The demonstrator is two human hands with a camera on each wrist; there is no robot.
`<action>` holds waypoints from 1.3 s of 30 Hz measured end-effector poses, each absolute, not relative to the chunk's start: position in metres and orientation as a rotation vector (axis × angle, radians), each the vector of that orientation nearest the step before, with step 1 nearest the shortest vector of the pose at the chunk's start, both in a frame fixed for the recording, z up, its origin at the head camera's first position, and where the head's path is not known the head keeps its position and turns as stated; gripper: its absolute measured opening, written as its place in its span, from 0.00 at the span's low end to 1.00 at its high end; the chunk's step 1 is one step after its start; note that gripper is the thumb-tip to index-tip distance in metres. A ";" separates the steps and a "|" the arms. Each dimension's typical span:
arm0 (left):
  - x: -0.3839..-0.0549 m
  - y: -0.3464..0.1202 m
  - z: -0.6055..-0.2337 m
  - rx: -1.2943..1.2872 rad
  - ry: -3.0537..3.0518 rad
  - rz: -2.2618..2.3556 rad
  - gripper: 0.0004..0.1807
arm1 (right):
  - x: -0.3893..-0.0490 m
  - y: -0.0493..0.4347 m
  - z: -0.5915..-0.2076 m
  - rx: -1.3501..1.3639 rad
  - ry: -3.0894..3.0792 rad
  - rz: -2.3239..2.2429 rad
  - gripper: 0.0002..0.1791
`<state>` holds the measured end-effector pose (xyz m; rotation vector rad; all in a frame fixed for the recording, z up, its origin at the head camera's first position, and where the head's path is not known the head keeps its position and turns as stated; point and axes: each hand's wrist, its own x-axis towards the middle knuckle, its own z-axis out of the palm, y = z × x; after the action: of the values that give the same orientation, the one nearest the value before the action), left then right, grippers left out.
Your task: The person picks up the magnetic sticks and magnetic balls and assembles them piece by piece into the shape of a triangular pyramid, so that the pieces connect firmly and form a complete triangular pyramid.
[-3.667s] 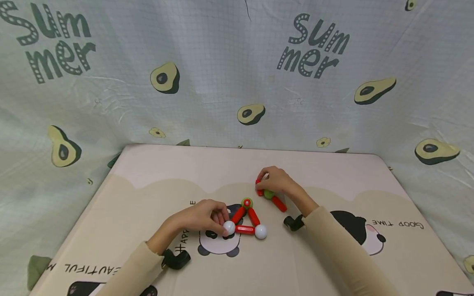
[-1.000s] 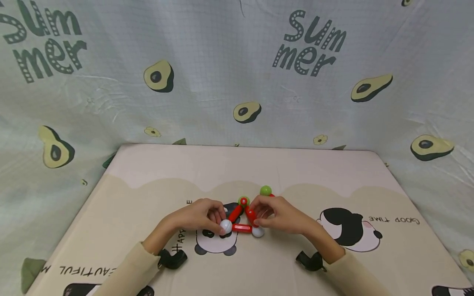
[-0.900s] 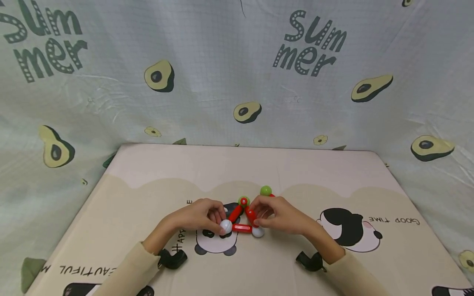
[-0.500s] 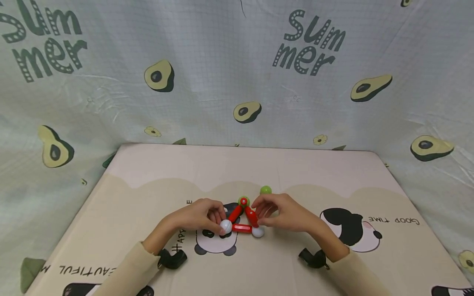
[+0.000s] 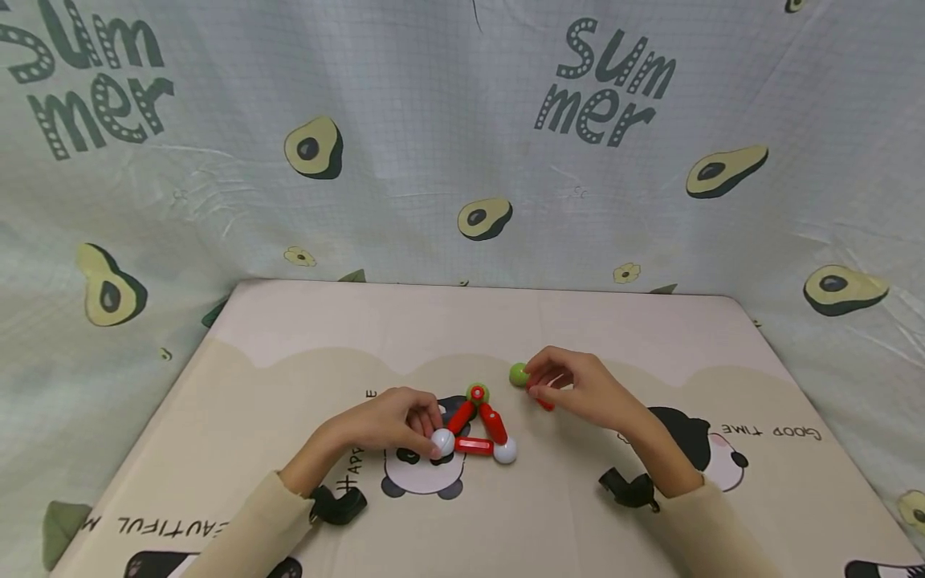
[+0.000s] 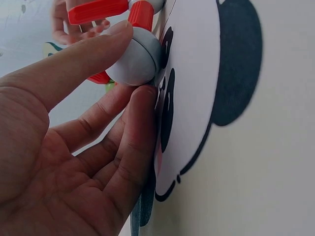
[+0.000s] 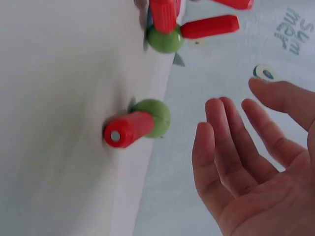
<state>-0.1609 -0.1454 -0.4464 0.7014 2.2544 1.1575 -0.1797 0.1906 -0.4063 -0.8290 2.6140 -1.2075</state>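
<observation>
A triangle of red rods lies on the table, with a white ball (image 5: pixel 443 441) at its left corner, another white ball (image 5: pixel 505 450) at its right and a green ball (image 5: pixel 473 390) at its far corner. My left hand (image 5: pixel 399 421) pinches the left white ball between thumb and finger. One red rod (image 6: pixel 98 11) sticks up from the right white ball; another red rod (image 7: pixel 209 26) rises off the far green ball. My right hand (image 5: pixel 578 381) hovers, fingers loosely bent, over a loose green ball (image 7: pixel 156 118) joined to a red rod (image 7: pixel 129 129), apart from them in the right wrist view.
The table (image 5: pixel 347 321) has a cloth printed with pandas and lettering. A pale curtain (image 5: pixel 405 96) with avocado prints hangs behind it. Black wrist-worn devices sit at both sleeves, including the right device (image 5: pixel 627 488).
My right hand took one rod off the loose green ball and set it on the triangle's right white ball. It let go and moved back to the loose pieces. The left hand kept its hold.
</observation>
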 end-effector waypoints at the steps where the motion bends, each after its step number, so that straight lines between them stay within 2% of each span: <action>1: -0.161 -0.145 -0.446 0.701 2.254 1.158 0.16 | -0.182 0.191 -0.406 -0.811 2.635 -1.206 0.12; 10: -0.161 -0.147 -0.446 0.694 2.248 1.167 0.16 | -0.206 0.181 -0.413 -0.755 2.732 -1.126 0.10; 22: -0.160 -0.145 -0.447 0.708 2.243 1.167 0.16 | -0.227 0.176 -0.420 -0.777 2.697 -0.863 0.13; 39: -0.161 -0.145 -0.447 0.709 2.244 1.174 0.16 | -0.237 0.177 -0.425 -0.841 2.629 -0.729 0.16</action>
<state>-0.1605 -0.1451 -0.4470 0.7092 2.2444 1.1736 -0.2373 0.1772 -0.4255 -0.8413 2.6289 -0.7293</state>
